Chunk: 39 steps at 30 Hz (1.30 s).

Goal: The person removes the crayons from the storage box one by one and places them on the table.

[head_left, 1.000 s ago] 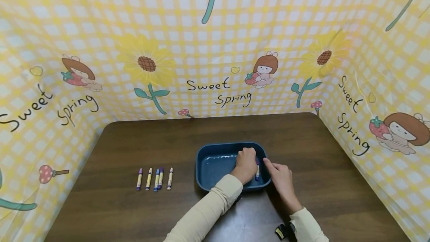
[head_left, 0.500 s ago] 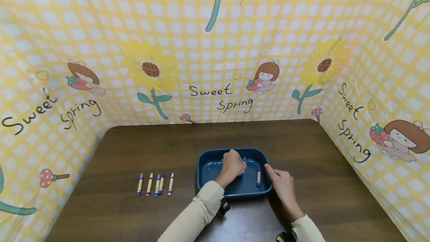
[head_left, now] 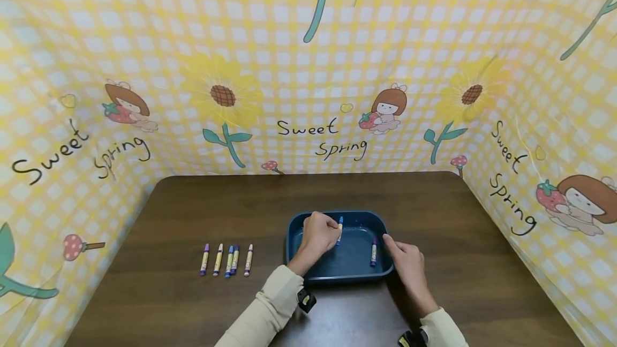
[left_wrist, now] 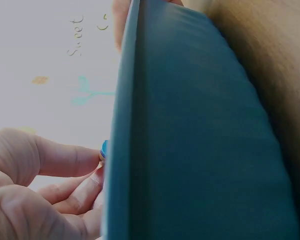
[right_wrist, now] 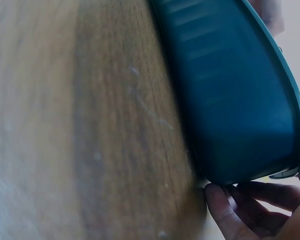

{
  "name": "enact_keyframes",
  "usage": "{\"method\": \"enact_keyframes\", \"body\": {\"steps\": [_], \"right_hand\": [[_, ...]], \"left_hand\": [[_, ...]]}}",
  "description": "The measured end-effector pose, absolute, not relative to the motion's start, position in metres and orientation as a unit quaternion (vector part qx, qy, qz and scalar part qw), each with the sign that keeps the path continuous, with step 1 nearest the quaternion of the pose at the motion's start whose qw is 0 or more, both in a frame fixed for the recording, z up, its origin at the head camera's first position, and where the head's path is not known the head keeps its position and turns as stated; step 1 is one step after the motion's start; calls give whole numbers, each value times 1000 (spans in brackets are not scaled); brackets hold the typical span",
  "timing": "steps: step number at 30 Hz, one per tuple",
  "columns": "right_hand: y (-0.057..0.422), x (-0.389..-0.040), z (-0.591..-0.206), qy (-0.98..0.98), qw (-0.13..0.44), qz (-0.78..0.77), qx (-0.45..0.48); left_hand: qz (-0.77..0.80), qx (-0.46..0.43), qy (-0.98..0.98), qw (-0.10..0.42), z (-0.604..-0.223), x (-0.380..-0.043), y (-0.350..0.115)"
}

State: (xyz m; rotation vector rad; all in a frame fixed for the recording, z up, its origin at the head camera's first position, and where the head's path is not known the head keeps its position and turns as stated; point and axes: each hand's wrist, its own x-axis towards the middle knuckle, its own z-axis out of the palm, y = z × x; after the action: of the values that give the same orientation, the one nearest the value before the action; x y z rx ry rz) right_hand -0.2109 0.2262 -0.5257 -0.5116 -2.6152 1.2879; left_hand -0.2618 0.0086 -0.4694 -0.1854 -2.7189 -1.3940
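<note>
A blue crayon (head_left: 340, 224) stands up from my left hand (head_left: 315, 237), which pinches it low inside the dark blue tray (head_left: 359, 274). The left wrist view shows its blue end (left_wrist: 105, 148) at the fingertips, the rest hidden behind the tray wall (left_wrist: 190, 125). On the tray floor at the right lies a purple crayon (head_left: 373, 253). My right hand (head_left: 408, 264) holds the tray at its right end, thumb at the rim. In the right wrist view, its fingers (right_wrist: 222, 207) bear against the lower outer corner of the tray.
Left of the tray, several crayons (head_left: 218, 259) lie in a loose row on the brown wooden table (head_left: 159, 293). Yellow checked cloth (head_left: 308, 68) hangs behind the table and at both sides. Each wrist wears a small black device (head_left: 306, 300).
My left hand has moved left inside the tray from near the purple crayon, and the blue crayon in it now shows. My right hand stays at the tray's right end.
</note>
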Motion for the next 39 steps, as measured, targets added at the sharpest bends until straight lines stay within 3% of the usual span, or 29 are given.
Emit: {"method": "enact_keyframes", "body": {"steps": [7, 16, 27, 39], "right_hand": [[225, -212, -523, -878, 89, 438, -174], [222, -221, -515, -876, 95, 442, -168], [225, -215, -517, -879, 84, 438, -169], [224, -209, -518, -878, 86, 434, -184]], "left_hand": [[-457, -36, -888, 27, -459, -257, -12], [-468, -15, -882, 48, -446, -255, -60], [-516, 80, -852, 48, -454, -241, -125], [-461, 108, -879, 52, -467, -234, -155]]}}
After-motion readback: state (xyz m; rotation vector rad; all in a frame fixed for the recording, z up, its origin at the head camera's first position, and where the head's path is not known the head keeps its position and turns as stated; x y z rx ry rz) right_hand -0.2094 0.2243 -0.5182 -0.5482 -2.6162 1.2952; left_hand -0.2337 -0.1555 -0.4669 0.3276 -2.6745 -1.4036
